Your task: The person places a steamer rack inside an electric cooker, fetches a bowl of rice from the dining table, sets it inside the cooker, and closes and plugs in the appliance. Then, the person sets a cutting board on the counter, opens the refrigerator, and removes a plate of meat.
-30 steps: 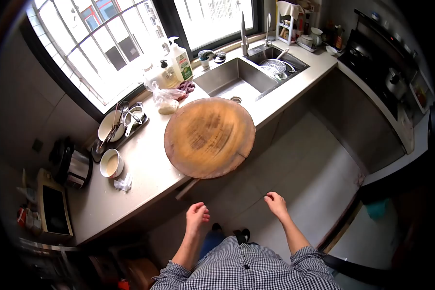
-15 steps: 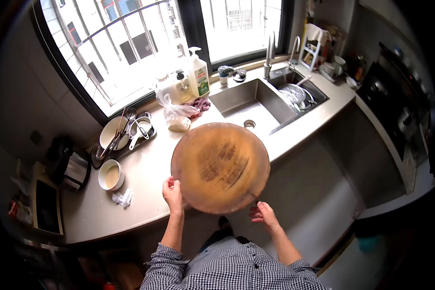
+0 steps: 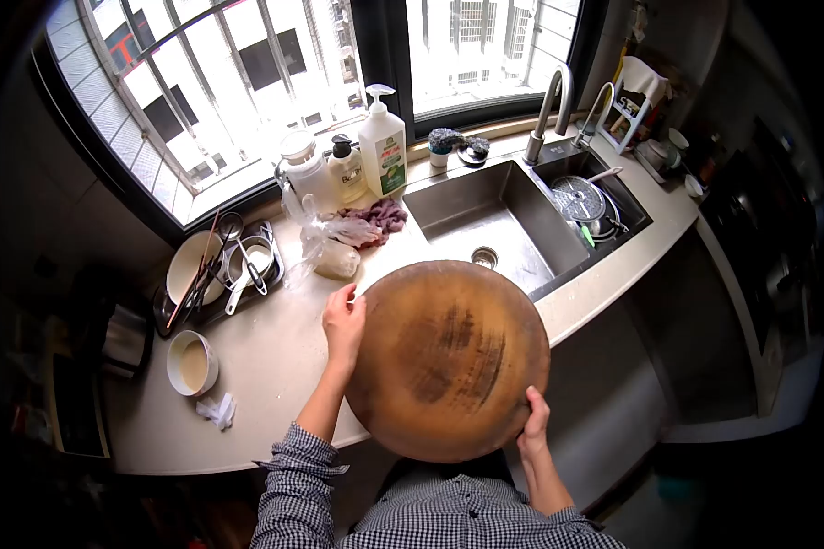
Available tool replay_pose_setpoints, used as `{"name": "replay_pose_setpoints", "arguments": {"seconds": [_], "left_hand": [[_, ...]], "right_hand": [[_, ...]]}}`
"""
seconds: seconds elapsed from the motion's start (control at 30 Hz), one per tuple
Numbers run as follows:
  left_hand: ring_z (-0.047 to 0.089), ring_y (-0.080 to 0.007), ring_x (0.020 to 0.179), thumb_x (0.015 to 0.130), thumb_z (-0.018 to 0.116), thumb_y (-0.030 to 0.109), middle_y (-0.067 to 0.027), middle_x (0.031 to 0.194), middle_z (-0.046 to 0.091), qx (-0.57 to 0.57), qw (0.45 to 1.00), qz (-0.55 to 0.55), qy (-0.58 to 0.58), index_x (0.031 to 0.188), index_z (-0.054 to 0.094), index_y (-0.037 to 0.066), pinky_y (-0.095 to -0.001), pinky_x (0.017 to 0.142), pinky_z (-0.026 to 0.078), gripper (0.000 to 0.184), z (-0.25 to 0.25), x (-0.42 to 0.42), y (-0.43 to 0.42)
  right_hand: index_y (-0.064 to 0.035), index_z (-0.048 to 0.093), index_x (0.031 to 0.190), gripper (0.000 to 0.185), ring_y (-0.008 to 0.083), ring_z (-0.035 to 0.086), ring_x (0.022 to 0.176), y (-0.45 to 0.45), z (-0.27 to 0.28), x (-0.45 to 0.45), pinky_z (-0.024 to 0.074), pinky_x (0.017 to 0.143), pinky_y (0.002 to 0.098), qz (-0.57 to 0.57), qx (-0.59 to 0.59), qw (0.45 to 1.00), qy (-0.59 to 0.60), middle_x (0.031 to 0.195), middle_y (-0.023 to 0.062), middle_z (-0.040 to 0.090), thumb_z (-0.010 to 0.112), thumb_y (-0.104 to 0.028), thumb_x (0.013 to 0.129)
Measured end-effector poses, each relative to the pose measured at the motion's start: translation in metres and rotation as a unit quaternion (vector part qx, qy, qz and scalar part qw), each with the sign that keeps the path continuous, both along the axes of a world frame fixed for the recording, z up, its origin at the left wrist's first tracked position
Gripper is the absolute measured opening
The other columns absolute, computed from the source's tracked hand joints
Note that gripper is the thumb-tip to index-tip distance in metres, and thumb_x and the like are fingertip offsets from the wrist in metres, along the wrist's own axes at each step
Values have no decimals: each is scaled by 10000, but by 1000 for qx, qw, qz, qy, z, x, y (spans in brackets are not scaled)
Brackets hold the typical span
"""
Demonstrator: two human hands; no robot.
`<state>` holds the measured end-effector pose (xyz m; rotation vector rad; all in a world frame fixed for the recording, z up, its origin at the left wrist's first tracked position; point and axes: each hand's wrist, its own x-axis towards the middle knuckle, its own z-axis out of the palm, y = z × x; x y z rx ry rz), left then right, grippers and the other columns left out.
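Observation:
A large round wooden cutting board [image 3: 421, 361], with dark worn marks on its face, is held in front of my body. It overhangs the counter's front edge, and its far rim lies near the sink. My left hand [image 3: 344, 322] is closed at the board's upper left rim, fingertips partly hidden. On the lower right rim, my right hand [image 3: 535, 425] grips with the thumb on top and the other fingers mostly out of sight beneath. Just beyond the left hand sits a knotted clear plastic bag [image 3: 337, 260] with something pale inside.
Behind the board is a steel sink [image 3: 458, 215] with a tap [image 3: 549, 114]. Pump bottles [image 3: 384, 151] and a purple cloth [image 3: 380, 218] stand by the window. Left are a utensil tray [image 3: 270, 274], a bowl of pale liquid [image 3: 193, 363] and crumpled tissue [image 3: 218, 412].
The board has turned and sits lower and further right in view. My left hand has moved up along its rim. My right hand, loosely open before, now grips the right rim.

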<state>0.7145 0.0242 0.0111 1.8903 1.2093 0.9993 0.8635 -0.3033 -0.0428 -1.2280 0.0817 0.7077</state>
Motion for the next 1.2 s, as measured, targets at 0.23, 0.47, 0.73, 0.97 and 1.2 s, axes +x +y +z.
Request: {"name": "replay_pose_setpoints", "arguments": {"seconds": [0.23,0.47,0.73,0.97,1.2], "left_hand": [[520,-329,1024,775,568,176,-189,1096,552,36,998,-18,52,1056,564,-20,-368,891,403,343,-23,81,34],[478,-387,1067,764,535,99,-250,1165,487,128,983,31,129,1138,477,-22,-410,894,408,397,-74,175,103],[625,-269,730,719,606,164,-130,681,632,-59,989,79,114,750,607,19,-370,641,473,148,-51,210,129],[397,-33,378,807,614,179,41,612,549,-279,914,-67,-286,842,592,100,-170,318,247,89,49,193,126],[589,-79,656,807,586,89,-15,787,623,-359,860,-188,-309,906,592,63,-187,550,471,102,132,149,73]], "right_hand": [[12,569,1012,351,177,542,897,-5,9,109,418,812,275,28,-19,999,-33,985,76,592,488,-283,839],[-13,604,887,277,135,542,787,-21,-1,202,421,714,242,38,-54,996,-63,864,41,604,516,-270,830],[-1,594,919,299,140,545,794,-38,2,262,420,721,242,5,-86,996,-35,871,54,603,521,-278,835],[6,569,995,349,128,524,858,-38,5,263,409,762,247,17,-98,994,-50,938,47,583,525,-315,863],[-7,502,1117,370,275,511,977,-3,66,220,411,845,356,-45,-335,797,-501,1071,139,528,593,-46,761]]}}
